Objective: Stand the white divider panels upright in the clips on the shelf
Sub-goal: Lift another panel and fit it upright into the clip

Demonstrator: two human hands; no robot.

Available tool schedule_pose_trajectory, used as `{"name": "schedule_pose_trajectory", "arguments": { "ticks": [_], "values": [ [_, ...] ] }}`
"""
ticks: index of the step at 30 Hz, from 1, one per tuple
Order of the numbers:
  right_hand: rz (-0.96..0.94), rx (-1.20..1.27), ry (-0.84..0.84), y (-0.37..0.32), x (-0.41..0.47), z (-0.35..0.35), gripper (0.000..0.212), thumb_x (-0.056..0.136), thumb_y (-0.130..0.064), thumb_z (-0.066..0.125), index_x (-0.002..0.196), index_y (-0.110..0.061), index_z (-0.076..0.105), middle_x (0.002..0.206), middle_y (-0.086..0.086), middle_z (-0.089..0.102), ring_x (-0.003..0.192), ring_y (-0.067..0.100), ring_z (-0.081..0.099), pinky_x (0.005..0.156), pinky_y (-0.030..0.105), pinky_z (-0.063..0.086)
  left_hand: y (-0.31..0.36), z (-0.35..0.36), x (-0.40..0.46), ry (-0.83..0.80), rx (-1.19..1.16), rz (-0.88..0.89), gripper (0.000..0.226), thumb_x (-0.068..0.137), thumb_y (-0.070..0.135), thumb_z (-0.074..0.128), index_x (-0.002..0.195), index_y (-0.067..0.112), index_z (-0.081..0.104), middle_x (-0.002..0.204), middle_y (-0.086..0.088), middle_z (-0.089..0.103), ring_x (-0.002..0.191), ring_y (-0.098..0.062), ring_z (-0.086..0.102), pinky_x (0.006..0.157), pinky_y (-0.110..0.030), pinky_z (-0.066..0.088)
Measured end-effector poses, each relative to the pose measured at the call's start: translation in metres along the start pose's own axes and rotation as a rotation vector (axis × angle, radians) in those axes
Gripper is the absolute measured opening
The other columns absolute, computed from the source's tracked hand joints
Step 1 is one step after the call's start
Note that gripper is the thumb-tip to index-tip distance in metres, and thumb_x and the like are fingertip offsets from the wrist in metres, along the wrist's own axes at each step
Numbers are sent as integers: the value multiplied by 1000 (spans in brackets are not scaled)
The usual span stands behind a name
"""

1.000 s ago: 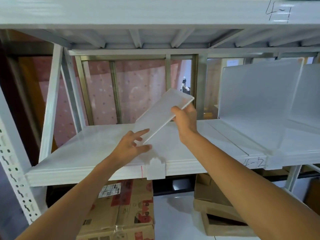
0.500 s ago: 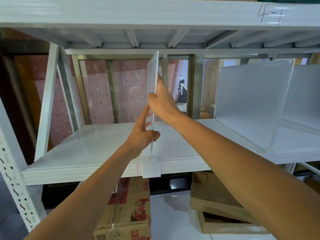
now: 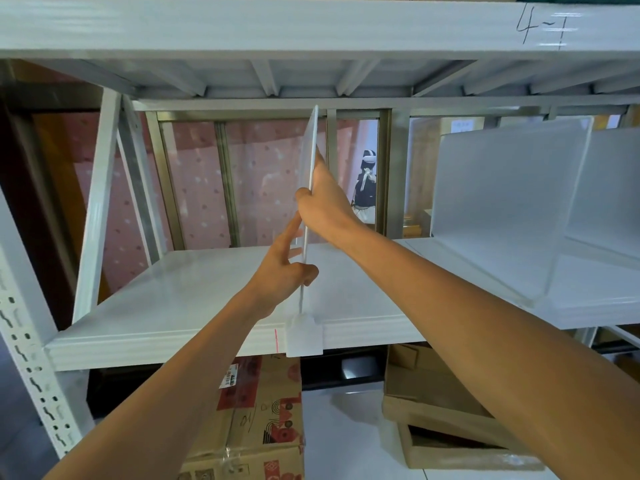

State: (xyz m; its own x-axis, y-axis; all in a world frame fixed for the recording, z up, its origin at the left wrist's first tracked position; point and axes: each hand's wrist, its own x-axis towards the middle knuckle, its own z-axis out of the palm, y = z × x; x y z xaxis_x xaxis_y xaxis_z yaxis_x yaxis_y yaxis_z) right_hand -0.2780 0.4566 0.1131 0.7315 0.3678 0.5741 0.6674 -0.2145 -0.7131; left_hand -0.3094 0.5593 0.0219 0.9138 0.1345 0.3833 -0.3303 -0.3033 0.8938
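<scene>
A white divider panel (image 3: 312, 147) stands upright and edge-on to me above the middle of the white shelf (image 3: 194, 299). Its lower front corner reaches down to the white clip (image 3: 304, 336) on the shelf's front lip. My right hand (image 3: 325, 206) grips the panel's near edge at mid height. My left hand (image 3: 282, 275) pinches the same edge lower down, just above the clip. Two more white divider panels (image 3: 509, 199) stand upright on the shelf at the right.
The upper shelf (image 3: 311, 26), marked by hand at the right, hangs close over the panel's top. A grey perforated upright (image 3: 24, 341) and diagonal brace (image 3: 97, 209) frame the left side. Cardboard boxes (image 3: 263, 424) sit on the floor below.
The panel swung from a flat tilt up to vertical, edge toward me. It has since come down toward the front clip, with both hands still holding its near edge.
</scene>
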Motion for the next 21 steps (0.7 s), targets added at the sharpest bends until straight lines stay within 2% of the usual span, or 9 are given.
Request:
{"name": "schedule_pose_trajectory", "arguments": {
  "ticks": [3, 7, 8, 10, 13, 16, 21],
  "values": [
    [-14, -12, -20, 0, 1, 3, 76, 94, -1, 40, 154, -30, 2, 128, 15, 56, 95, 27, 61, 87, 42, 55, -2, -2, -3, 12, 4, 1, 96, 70, 6, 61, 147, 50, 23, 147, 5, 37, 131, -24, 39, 63, -22, 50],
    [-44, -48, -49, -4, 5, 5, 76, 93, 0, 40, 154, -30, 5, 137, 10, 52, 90, 22, 60, 84, 39, 56, -3, -2, -5, 11, 22, 13, 92, 76, 6, 62, 148, 47, 21, 148, 5, 34, 133, -20, 34, 79, -30, 51],
    [-46, -51, -54, -4, 6, 5, 75, 93, 0, 40, 154, -29, 6, 139, 10, 51, 89, 20, 59, 84, 38, 57, -3, -2, -6, 8, 28, 16, 92, 77, 6, 63, 148, 46, 20, 148, 4, 33, 134, -20, 34, 79, -27, 52],
    [-38, -42, -46, -2, 6, 5, 74, 93, 0, 40, 154, -30, 9, 136, 11, 52, 87, 19, 58, 83, 37, 57, -2, 0, -6, 8, 40, 17, 91, 80, 2, 61, 149, 46, 20, 149, 4, 32, 133, -20, 34, 68, -16, 52],
    [-17, -27, -26, 1, 5, 4, 74, 93, -1, 40, 153, -31, 10, 128, 12, 56, 88, 22, 61, 82, 42, 58, 0, 1, -6, 1, 41, 22, 92, 82, -2, 59, 150, 45, 19, 151, 5, 30, 131, -17, 33, 60, -6, 48],
    [-13, -20, -25, 0, 6, 3, 75, 93, 0, 40, 153, -30, 9, 129, 11, 56, 88, 22, 60, 84, 42, 57, 1, -3, -4, -4, 59, 16, 93, 82, -2, 60, 149, 48, 19, 151, 6, 31, 132, -17, 33, 61, -13, 51],
    [-15, -13, -32, -2, 6, 7, 76, 93, 0, 41, 153, -31, 7, 134, 10, 53, 90, 22, 59, 86, 42, 56, -5, -6, -4, 13, 99, 26, 91, 80, 5, 61, 149, 47, 19, 150, 5, 33, 133, -21, 36, 63, -16, 51]
  ]
}}
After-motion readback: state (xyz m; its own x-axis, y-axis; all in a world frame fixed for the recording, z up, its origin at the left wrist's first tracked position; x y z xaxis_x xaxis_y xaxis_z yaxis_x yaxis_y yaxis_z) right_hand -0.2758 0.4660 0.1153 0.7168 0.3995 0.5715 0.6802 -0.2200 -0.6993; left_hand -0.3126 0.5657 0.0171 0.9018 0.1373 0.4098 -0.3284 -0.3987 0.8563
